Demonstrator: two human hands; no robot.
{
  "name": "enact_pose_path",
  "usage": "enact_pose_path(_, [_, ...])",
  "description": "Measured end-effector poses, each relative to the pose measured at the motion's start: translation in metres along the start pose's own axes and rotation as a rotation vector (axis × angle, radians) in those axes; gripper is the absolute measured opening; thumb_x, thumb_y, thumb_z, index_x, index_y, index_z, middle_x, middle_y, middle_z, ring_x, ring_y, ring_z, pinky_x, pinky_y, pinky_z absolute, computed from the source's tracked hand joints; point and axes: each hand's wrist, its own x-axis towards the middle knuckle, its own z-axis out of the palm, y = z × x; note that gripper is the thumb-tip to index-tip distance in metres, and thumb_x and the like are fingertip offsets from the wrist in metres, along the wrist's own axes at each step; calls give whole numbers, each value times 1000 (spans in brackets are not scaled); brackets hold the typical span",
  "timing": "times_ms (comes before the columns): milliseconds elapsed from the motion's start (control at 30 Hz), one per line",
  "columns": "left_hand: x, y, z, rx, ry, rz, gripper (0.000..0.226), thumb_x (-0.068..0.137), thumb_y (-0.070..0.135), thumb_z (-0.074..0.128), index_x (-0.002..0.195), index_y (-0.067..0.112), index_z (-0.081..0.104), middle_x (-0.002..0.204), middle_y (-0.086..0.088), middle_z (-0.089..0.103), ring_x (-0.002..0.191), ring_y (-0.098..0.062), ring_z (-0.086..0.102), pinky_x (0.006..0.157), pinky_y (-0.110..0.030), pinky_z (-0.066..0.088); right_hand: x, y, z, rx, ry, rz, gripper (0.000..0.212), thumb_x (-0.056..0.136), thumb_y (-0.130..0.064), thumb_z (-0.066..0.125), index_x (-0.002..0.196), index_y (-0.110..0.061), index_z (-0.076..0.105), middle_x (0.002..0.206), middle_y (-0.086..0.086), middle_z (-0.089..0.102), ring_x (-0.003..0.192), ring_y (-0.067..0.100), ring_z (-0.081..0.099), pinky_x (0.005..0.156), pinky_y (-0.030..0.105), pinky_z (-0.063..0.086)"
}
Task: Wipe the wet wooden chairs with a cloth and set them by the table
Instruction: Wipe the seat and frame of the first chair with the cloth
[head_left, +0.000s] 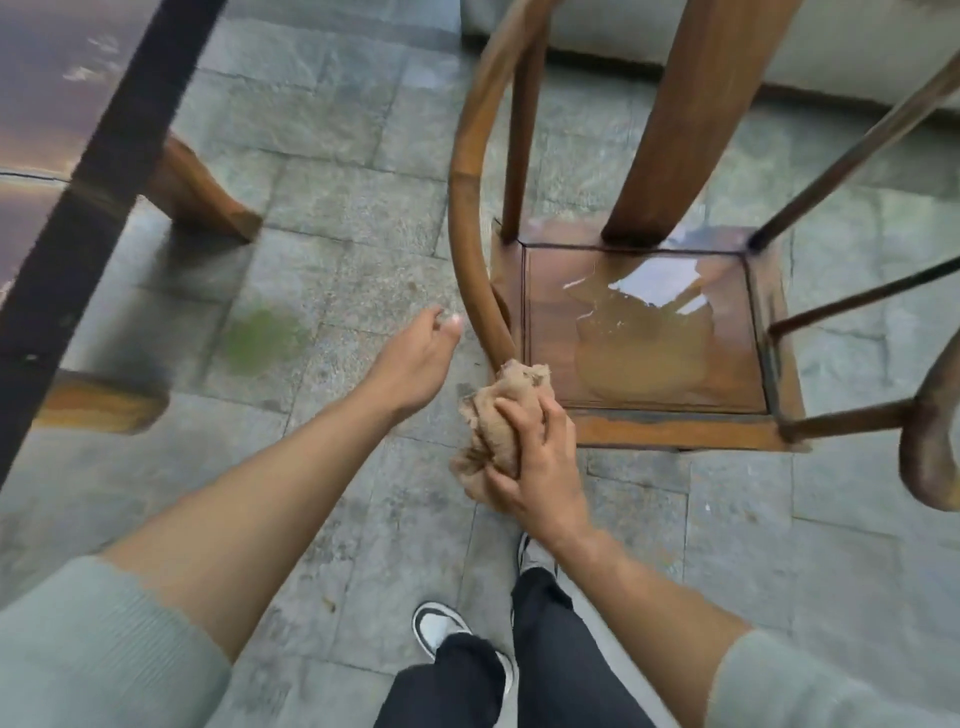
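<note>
Brown wooden armchair (644, 332) with a square flat seat stands on grey stone-tile floor (332, 218), seen from above. A shiny puddle of water (644, 332) covers much of the seat's middle and back, reflecting sky. A curved round armrest rail (470, 208) runs down the chair's left side; a broad curved back splat (691, 119) rises from the seat's rear edge, and thin dark spindles stand on its right side.

Right hand (540, 457) sits just off the seat's near-left corner, fingers clenched around a crumpled tan terry cloth (498, 415); the cloth's top touches the lower end of the armrest rail. Left hand (415, 364) hovers left of the rail, fingers loosely curled, holding nothing, not touching the chair.

Far left of the chair: a dark-edged, glossy table top (78, 171) with chunky brown wooden legs (202, 192) beneath. The floor tiles are rough, mottled and damp-looking, with a green smear (265, 338) between table and chair. A pale wall base runs behind the chair. Below the chair: grey-green knit sleeves, dark trousers (545, 649), black-and-white sneakers (441, 629).
</note>
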Motion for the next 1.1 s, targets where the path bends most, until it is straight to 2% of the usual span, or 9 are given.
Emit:
enact_pose_path(133, [53,22,-15,-185,192,57,67,95,50,51,152,21,30,138,2,49,122,-16,51,94,-33,40,-24,-17,61,114,276,260,74,80,-35,77,146,-35,45,162,15,22,141,37,36,108,47,45])
enact_pose_path(233, [102,37,-40,-132,124,99,70,94,47,55,153,23,26,147,-2,45,127,-19,50,101,-38,44,-8,-31,91,124,452,414,79,76,-32,85,142,-37,43,159,13,23,137,40,41,101,56,53])
enact_pose_path(300, [123,45,-50,-190,44,136,49,98,35,55,142,17,42,128,-5,58,116,-22,61,94,-43,53,5,-28,91,125,478,475,81,73,-28,88,139,-37,43,155,10,27,133,40,46,92,58,57])
enact_pose_path(467, [151,47,-73,-342,-194,166,16,96,17,64,107,6,62,104,-19,69,95,-34,71,79,-49,61,62,-28,51,-23,523,166,74,71,-25,90,134,-31,51,142,2,47,126,26,54,90,47,56])
enact_pose_path(600, [171,58,-96,-167,-378,80,11,90,21,71,97,13,68,92,-7,73,84,-26,71,75,-45,58,170,-71,31,-162,445,38,63,80,-49,82,133,-37,50,139,-5,46,111,25,60,77,41,57])
enact_pose_path(700, [198,87,-125,-49,-539,5,26,87,32,69,101,10,71,92,-4,72,84,-23,65,74,-39,50,219,-102,28,-181,499,153,63,80,-47,81,133,-30,51,132,-3,47,101,27,61,66,44,57])
enact_pose_path(833, [254,151,-143,4,-318,175,43,95,44,56,107,3,62,104,-14,70,93,-29,66,83,-44,56,205,-110,31,-163,511,172,58,78,-41,81,129,-28,56,136,-3,49,108,26,62,70,40,56])
enact_pose_path(933, [296,210,-147,309,-65,481,43,98,47,48,100,4,56,94,-10,61,88,-29,58,71,-35,43,220,-121,32,-154,543,230,60,76,-40,80,128,-31,51,131,-2,49,104,24,61,70,43,56])
enact_pose_path(1100, [350,299,-158,644,-301,493,48,78,54,68,86,7,63,75,-10,69,55,-22,68,44,-26,47,369,-169,-21,-82,746,392,63,85,-42,73,136,-23,40,133,11,46,109,35,56,83,48,54])
